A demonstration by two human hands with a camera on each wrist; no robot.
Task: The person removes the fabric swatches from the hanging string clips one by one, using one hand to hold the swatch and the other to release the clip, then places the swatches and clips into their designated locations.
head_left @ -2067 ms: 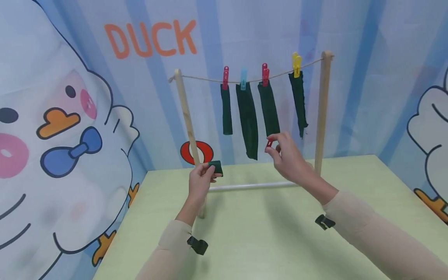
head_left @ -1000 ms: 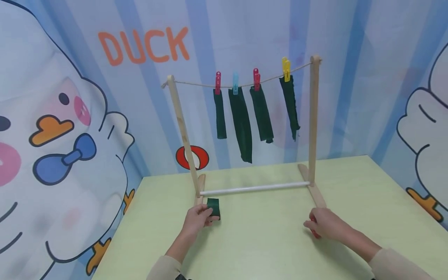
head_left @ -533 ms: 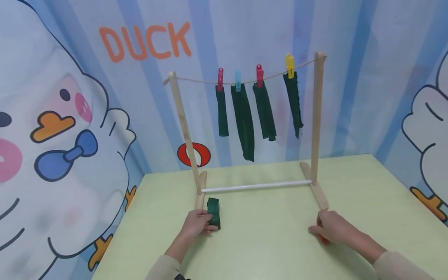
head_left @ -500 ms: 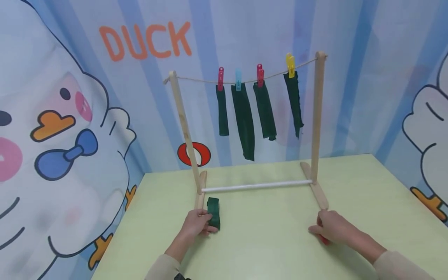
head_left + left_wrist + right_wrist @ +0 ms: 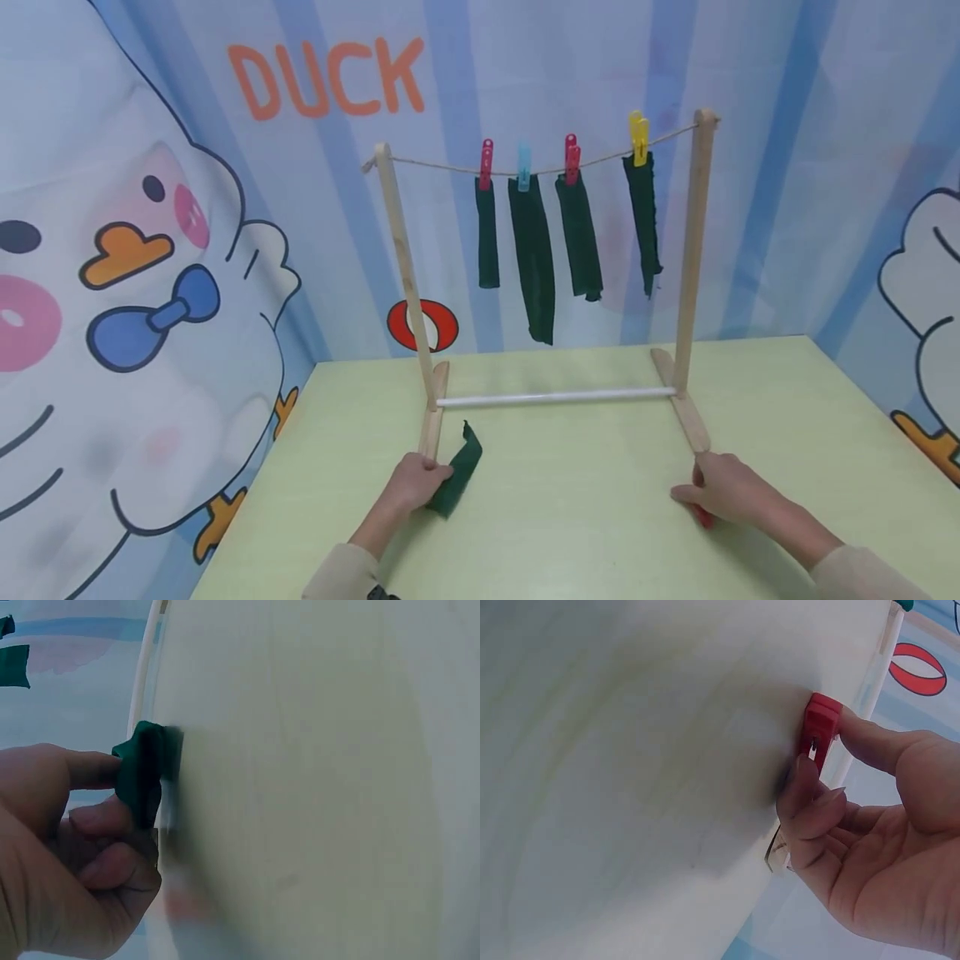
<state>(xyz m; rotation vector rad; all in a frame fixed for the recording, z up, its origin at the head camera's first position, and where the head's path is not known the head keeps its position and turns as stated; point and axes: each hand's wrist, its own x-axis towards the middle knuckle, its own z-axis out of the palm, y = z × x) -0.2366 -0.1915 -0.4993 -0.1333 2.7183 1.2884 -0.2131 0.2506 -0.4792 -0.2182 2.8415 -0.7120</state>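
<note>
Low over the table's left side, my left hand [image 5: 411,485] pinches a dark green cloth strip [image 5: 462,467], which slants up and right from the thumb. The left wrist view shows the strip [image 5: 139,769] bunched at the fingertips, with the other fingers curled. Beside the rack's right foot, my right hand [image 5: 733,490] pinches a red clothespin [image 5: 821,724] between thumb and fingers, close over the table. On the rope line [image 5: 442,167] hang several green strips, clipped by a red clothespin [image 5: 486,164], a light blue clothespin [image 5: 524,166], another red clothespin [image 5: 572,163] and a yellow clothespin [image 5: 639,139].
A wooden drying rack stands at the back, with a left post [image 5: 401,242], a right post [image 5: 694,250] and a white crossbar [image 5: 555,397] low between its feet. The pale green table [image 5: 570,508] extends toward me. A duck-printed curtain [image 5: 757,167] hangs behind.
Both hands came down from in front of the rack to the table, the right hand with the clothespin. The cloth strip in my left hand unfolded from a small square into a longer, slanting piece.
</note>
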